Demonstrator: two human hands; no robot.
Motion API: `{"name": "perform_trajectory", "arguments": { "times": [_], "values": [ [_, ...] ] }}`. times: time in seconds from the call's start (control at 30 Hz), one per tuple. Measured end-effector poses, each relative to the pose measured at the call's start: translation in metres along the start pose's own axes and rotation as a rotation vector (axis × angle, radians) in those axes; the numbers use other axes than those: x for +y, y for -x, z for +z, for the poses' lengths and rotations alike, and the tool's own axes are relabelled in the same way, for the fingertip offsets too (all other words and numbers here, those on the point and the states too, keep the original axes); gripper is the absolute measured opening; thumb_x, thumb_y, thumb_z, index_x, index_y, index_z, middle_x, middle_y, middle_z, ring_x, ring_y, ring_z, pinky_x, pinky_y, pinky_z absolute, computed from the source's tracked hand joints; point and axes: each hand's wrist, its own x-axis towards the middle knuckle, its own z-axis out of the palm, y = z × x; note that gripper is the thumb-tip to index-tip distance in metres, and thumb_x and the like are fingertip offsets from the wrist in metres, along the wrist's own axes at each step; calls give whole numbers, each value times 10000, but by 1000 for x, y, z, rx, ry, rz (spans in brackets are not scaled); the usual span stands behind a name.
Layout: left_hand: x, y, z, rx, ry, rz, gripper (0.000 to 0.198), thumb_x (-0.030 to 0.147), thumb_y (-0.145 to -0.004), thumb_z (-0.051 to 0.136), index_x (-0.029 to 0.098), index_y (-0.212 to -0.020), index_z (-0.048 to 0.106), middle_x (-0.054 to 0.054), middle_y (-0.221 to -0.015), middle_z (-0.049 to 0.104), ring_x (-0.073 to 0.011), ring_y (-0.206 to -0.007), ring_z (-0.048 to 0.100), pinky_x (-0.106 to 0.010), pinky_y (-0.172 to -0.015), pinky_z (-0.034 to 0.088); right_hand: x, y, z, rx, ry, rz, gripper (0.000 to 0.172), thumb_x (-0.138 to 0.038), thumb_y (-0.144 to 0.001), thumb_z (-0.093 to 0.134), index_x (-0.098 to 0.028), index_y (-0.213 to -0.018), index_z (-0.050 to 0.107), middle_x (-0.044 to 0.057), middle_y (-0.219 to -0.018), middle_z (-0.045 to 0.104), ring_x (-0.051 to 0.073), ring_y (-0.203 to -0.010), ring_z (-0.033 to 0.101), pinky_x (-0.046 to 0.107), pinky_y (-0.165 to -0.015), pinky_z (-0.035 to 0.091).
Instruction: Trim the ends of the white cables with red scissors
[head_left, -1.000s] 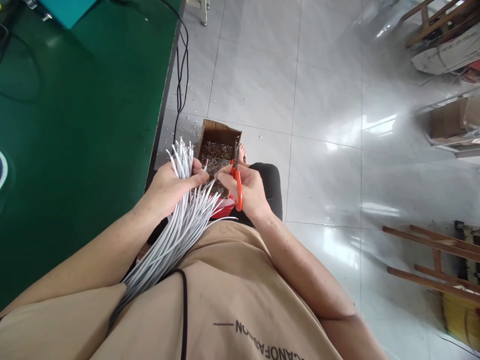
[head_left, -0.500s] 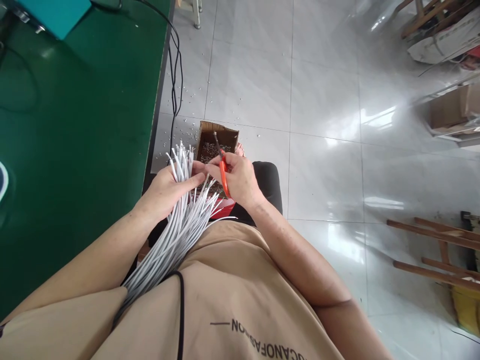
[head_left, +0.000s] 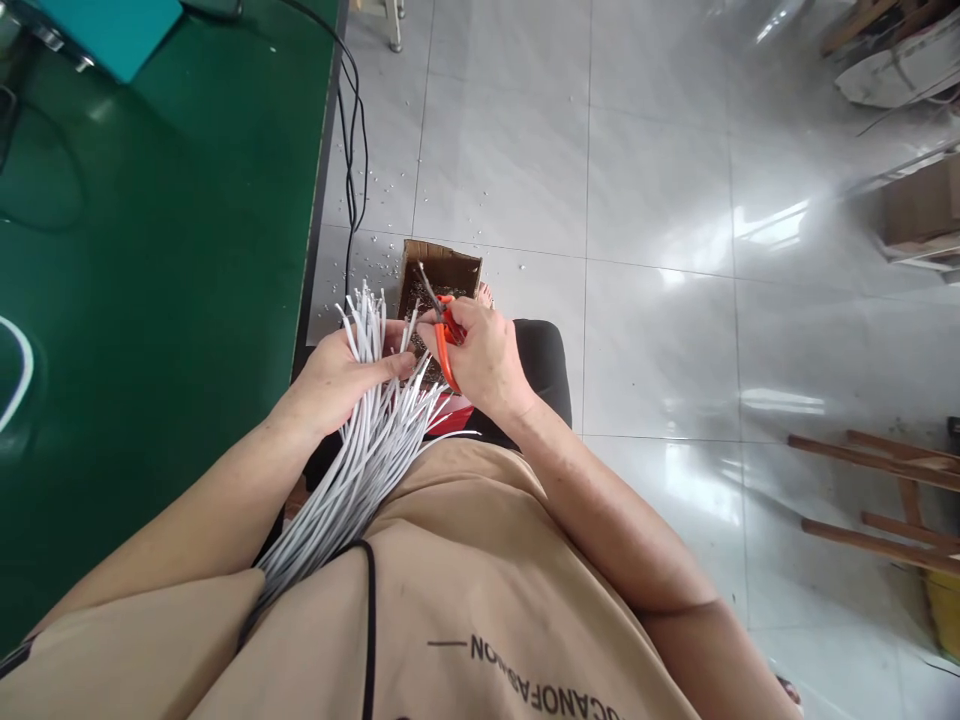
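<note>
My left hand (head_left: pixel 337 375) is closed round a thick bundle of white cables (head_left: pixel 352 450) that runs from my lap up past my fingers, with the cut ends fanning out at the top. My right hand (head_left: pixel 484 360) grips orange-handled cutters (head_left: pixel 444 335), whose dark jaws point up and left at one cable end. Both hands meet above a small cardboard box (head_left: pixel 442 270) on the floor that holds shiny cable offcuts.
A green table (head_left: pixel 150 250) fills the left side, with a teal device (head_left: pixel 112 30) at its far edge and black cords (head_left: pixel 352 150) hanging down its side. Small white offcuts litter the grey floor tiles (head_left: pixel 637 200). Wooden frames (head_left: pixel 870 480) and cardboard boxes (head_left: pixel 919 205) stand at the right.
My right hand has moved left toward the bundle and tilted the cutters, so the jaws now lean up-left at the cable ends. My left hand has kept its hold on the bundle.
</note>
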Motion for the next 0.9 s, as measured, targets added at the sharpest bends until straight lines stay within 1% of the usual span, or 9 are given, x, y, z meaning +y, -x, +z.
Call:
{"name": "perform_trajectory", "arguments": {
  "times": [0.1,0.17,0.3,0.47,0.6,0.67,0.73,0.8,0.9],
  "values": [
    [2,-1,0,7,99,-69,331,236,-639,824,170,-936,694,2,-783,694,-111,-653,619,-273,-669,513,10,9,6,-59,74,38,260,-310,-806,558,-177,-590,501,-13,-618,528,98,-565,421,250,-582,327],
    [3,-2,-1,35,174,-122,278,239,-673,804,162,-918,698,-9,-813,702,-108,-689,632,-264,-693,518,14,17,11,-74,75,34,270,-288,-793,577,-178,-573,466,-21,-611,519,90,-559,412,246,-582,316],
    [3,-5,-2,29,254,-159,257,284,-710,781,159,-922,708,-38,-905,724,-133,-803,661,-264,-718,533,12,27,25,-13,2,-65,330,-311,-808,592,-174,-558,426,-22,-633,521,87,-609,444,244,-672,340],
    [2,-6,-4,7,221,-171,278,327,-747,752,127,-936,716,-79,-1022,722,-174,-948,651,-307,-834,534,7,31,41,-96,-27,-140,333,-308,-781,631,-168,-549,438,-35,-612,493,83,-599,412,260,-740,342],
    [-1,-8,-8,87,222,-136,267,340,-734,762,159,-920,698,-48,-957,715,-144,-797,654,-293,-719,534,10,35,41,-66,-161,-13,318,-330,-784,610,-170,-551,463,-35,-591,472,76,-557,375,230,-607,333],
    [-2,-9,-10,122,237,-136,252,333,-735,763,175,-916,687,-11,-871,695,-98,-678,623,-260,-660,518,12,36,39,-40,-225,56,288,-353,-799,583,-164,-589,524,-21,-618,505,83,-571,411,227,-578,331],
    [-3,-9,-11,120,234,-138,254,331,-750,750,174,-939,685,3,-815,672,-83,-646,609,-245,-654,510,12,36,38,-24,-274,75,281,-378,-812,570,-158,-638,577,0,-675,546,95,-613,459,230,-591,349],
    [-2,-9,-9,68,231,-131,237,315,-768,734,154,-934,684,-16,-852,680,-110,-735,638,-263,-717,521,11,35,41,-23,-285,48,290,-397,-803,591,-159,-637,584,2,-683,542,98,-621,465,234,-603,358],
    [-1,-8,-6,9,222,-120,214,302,-778,726,123,-884,675,-64,-956,700,-160,-906,643,-308,-838,517,9,35,47,-45,-236,-10,316,-361,-763,643,-167,-554,507,-26,-617,471,81,-570,399,237,-591,341]
  ]
}}
